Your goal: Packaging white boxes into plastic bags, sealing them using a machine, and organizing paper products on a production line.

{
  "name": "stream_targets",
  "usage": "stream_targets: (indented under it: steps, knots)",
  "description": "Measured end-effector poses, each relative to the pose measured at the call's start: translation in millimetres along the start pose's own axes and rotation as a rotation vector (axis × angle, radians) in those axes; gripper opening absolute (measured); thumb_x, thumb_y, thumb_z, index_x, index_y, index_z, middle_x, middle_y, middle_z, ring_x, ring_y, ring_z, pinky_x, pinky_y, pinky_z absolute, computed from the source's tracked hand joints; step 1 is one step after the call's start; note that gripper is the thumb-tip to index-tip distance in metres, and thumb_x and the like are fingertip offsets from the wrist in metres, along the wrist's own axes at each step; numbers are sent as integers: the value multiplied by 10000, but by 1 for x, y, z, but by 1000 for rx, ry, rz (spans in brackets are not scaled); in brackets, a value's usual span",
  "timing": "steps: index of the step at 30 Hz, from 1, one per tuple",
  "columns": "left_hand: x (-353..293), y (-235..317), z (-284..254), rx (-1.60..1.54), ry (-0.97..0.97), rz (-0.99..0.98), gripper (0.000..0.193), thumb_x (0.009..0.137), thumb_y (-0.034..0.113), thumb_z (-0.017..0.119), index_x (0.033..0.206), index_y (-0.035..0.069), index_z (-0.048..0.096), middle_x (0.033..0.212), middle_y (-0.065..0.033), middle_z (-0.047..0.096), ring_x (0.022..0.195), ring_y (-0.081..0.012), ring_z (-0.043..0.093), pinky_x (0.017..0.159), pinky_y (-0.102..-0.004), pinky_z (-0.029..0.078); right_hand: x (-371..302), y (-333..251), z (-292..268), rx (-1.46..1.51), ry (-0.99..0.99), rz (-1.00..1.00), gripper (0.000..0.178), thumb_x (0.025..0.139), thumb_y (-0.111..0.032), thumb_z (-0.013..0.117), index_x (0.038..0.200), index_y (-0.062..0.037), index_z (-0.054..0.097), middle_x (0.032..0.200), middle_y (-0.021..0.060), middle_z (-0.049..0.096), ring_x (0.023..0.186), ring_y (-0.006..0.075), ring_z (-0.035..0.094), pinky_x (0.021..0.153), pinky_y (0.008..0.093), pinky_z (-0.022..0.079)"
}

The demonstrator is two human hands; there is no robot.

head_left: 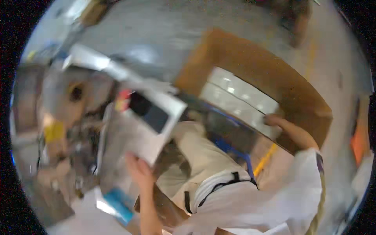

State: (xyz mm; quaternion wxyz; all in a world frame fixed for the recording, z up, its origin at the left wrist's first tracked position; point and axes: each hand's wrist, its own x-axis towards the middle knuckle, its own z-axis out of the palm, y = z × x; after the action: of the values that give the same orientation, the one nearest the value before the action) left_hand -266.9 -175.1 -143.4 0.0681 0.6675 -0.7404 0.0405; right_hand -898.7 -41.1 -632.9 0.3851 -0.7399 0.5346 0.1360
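Right hand [274, 120]: at the right end of the white boxes [239, 102]; too blurred to tell spread or pinching.
Left hand [140, 169]: by the worktop [125, 135] edge; finger state cannot be told.
White boxes: 10 o'clock from right hand, in rows inside a brown carton [250, 56].
Dark panel [152, 112]: 12 o'clock from left hand.

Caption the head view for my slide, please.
Right hand at white boxy packages in an open brown cardboard box; left hand by a pale flat worktop.
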Motion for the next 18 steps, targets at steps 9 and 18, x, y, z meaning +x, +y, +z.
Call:
stream_targets:
  steps: [9,18]
  knots:
    - [-91,-139,-168,-1814,-75,-214,381,911,337,678,976,-39,702,1103,-225,657,1083,-357,623,1015,-508,460,-38,-92,-237,339,333,112,457,884,-172,674,1289,5,562,1170,214,653,1074,329,638,934,402,501]
    - [-451,-427,-115,-711,346,-1359,507,997,415,477,1300,18,569,1168,-236,636,1076,-367,627,946,-467,493,-60,-153,-311,320,402,67,463,914,-192,685,1301,30,562,1283,216,600,1197,351,563,1011,405,455]
